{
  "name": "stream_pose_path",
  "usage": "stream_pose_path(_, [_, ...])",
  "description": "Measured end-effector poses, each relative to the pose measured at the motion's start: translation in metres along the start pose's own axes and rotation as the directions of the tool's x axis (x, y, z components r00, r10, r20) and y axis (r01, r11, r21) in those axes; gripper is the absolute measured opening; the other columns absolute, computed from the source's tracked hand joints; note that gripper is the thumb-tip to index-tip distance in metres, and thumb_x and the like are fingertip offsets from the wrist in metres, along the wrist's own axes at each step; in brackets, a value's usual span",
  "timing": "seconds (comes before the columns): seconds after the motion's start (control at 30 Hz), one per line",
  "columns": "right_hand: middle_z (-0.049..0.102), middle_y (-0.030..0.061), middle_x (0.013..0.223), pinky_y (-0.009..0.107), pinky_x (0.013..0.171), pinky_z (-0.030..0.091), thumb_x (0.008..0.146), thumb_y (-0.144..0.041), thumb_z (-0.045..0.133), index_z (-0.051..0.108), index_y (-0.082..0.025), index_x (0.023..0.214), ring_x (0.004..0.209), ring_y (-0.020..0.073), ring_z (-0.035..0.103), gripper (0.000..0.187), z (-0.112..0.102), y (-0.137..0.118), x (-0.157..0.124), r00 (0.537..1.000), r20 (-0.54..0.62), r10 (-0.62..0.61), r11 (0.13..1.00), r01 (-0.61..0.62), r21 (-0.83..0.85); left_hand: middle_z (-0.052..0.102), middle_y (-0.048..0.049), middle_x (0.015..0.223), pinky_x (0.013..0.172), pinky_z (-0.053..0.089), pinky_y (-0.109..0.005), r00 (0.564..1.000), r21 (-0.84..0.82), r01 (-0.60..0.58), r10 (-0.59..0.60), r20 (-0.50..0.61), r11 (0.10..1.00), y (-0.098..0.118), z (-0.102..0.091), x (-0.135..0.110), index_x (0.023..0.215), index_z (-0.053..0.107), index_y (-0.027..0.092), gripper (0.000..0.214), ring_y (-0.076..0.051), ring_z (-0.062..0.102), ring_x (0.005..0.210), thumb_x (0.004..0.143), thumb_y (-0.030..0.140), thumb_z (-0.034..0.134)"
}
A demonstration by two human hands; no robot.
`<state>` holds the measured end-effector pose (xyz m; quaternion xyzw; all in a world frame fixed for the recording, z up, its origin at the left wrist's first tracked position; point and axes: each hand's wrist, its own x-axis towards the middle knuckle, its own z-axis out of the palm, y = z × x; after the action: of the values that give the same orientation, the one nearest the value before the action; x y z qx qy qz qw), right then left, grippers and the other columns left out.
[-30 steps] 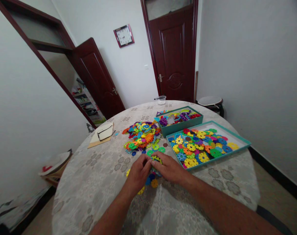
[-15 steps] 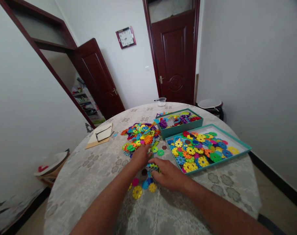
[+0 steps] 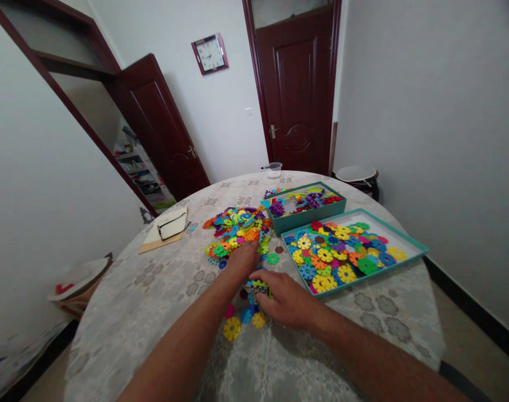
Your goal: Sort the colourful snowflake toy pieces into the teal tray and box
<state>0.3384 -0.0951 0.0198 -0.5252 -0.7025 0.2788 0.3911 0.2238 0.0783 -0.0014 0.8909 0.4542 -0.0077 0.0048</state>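
Observation:
My right hand [image 3: 283,296] is closed, thumb and fingers around a small built-up cluster of interlocking plastic flower discs [image 3: 258,287], low over the table. Farther forward, my left hand [image 3: 245,258] reaches to the near edge of a heap of mixed interlocking discs [image 3: 233,220]. Its fingers are mostly hidden behind the back of the hand, so I cannot see what they grip. Just in front of me lie a yellow disc [image 3: 232,329], a smaller yellow disc [image 3: 258,320], a pink disc [image 3: 229,310] and blue ones. A green disc [image 3: 273,258] lies right of the left hand.
On the right, a shallow teal-edged tray [image 3: 363,286] holds many flower discs. Behind it stands a deeper teal box [image 3: 313,213] of connector pieces. Glasses [image 3: 172,228] rest on paper [image 3: 153,240] at the left. A clear plastic cup [image 3: 275,170] stands at the far edge.
My left hand has moved slightly forward into the near edge of the heap. My right hand stays around the cluster. The whole view has shifted a little.

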Motion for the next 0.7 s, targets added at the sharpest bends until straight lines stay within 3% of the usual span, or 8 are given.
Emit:
stream_pose_path(0.23, [0.072, 0.0103, 0.132, 0.038, 0.108, 0.047, 0.092, -0.020, 0.059, 0.065, -0.020, 0.135, 0.124, 0.0267, 0.066, 0.043, -0.003, -0.002, 0.000, 1.000, -0.004, -0.007, 1.000, 0.007, 0.007, 0.068, -0.0144, 0.132, 0.100, 0.051, -0.036, 0.999, -0.018, -0.029, 0.030, 0.023, 0.999, -0.001, -0.002, -0.004, 0.133, 0.061, 0.019, 0.037, -0.027, 0.066, 0.121, 0.098, 0.024, 0.055])
stream_pose_path(0.33, [0.071, 0.0098, 0.133, 0.038, 0.110, 0.046, 0.092, -0.019, 0.059, 0.065, -0.021, 0.134, 0.126, 0.0260, 0.065, 0.043, -0.004, -0.001, 0.001, 0.999, -0.016, -0.035, 0.999, 0.035, 0.021, 0.070, -0.0104, 0.125, 0.100, 0.050, -0.032, 0.995, -0.032, -0.085, 0.087, 0.054, 0.996, -0.007, -0.011, -0.029, 0.126, 0.065, 0.021, 0.033, -0.024, 0.066, 0.118, 0.094, 0.022, 0.059])
stream_pose_path(0.4, [0.071, 0.0092, 0.133, 0.038, 0.110, 0.046, 0.092, -0.019, 0.058, 0.066, -0.022, 0.134, 0.126, 0.0256, 0.065, 0.043, -0.004, -0.001, 0.002, 0.999, -0.020, -0.046, 0.998, 0.046, 0.031, 0.070, -0.0067, 0.120, 0.095, 0.051, -0.030, 0.987, -0.036, -0.130, 0.133, 0.086, 0.991, -0.010, -0.019, -0.050, 0.118, 0.068, 0.024, 0.040, -0.024, 0.067, 0.112, 0.079, 0.020, 0.074])
stream_pose_path(0.47, [0.072, 0.0085, 0.131, 0.038, 0.108, 0.047, 0.092, -0.019, 0.057, 0.066, -0.023, 0.133, 0.124, 0.0257, 0.065, 0.042, -0.005, 0.000, 0.002, 0.999, -0.015, -0.048, 0.998, 0.048, 0.036, 0.069, -0.0063, 0.114, 0.088, 0.052, -0.029, 0.983, -0.021, -0.151, 0.152, 0.101, 0.988, -0.013, -0.027, -0.068, 0.109, 0.070, 0.023, 0.038, -0.025, 0.069, 0.104, 0.072, 0.015, 0.076])
stream_pose_path(0.57, [0.073, 0.0085, 0.129, 0.038, 0.106, 0.048, 0.092, -0.020, 0.057, 0.067, -0.023, 0.133, 0.122, 0.0263, 0.066, 0.042, -0.005, 0.000, 0.001, 0.999, -0.008, -0.046, 0.999, 0.046, 0.024, 0.066, -0.0082, 0.120, 0.088, 0.053, -0.030, 0.992, -0.033, -0.118, 0.119, 0.048, 0.992, -0.012, -0.035, -0.081, 0.120, 0.067, 0.023, 0.047, -0.025, 0.068, 0.109, 0.074, 0.010, 0.071])
stream_pose_path(0.7, [0.072, 0.0095, 0.130, 0.037, 0.107, 0.047, 0.091, -0.019, 0.057, 0.067, -0.021, 0.132, 0.123, 0.0263, 0.066, 0.042, -0.003, 0.000, 0.001, 0.999, -0.015, -0.046, 0.999, 0.046, 0.002, 0.063, -0.0109, 0.131, 0.100, 0.050, -0.033, 0.992, -0.127, -0.122, 0.125, 0.019, 0.984, -0.008, -0.029, -0.075, 0.132, 0.064, 0.022, 0.060, -0.027, 0.063, 0.121, 0.075, 0.006, 0.068])
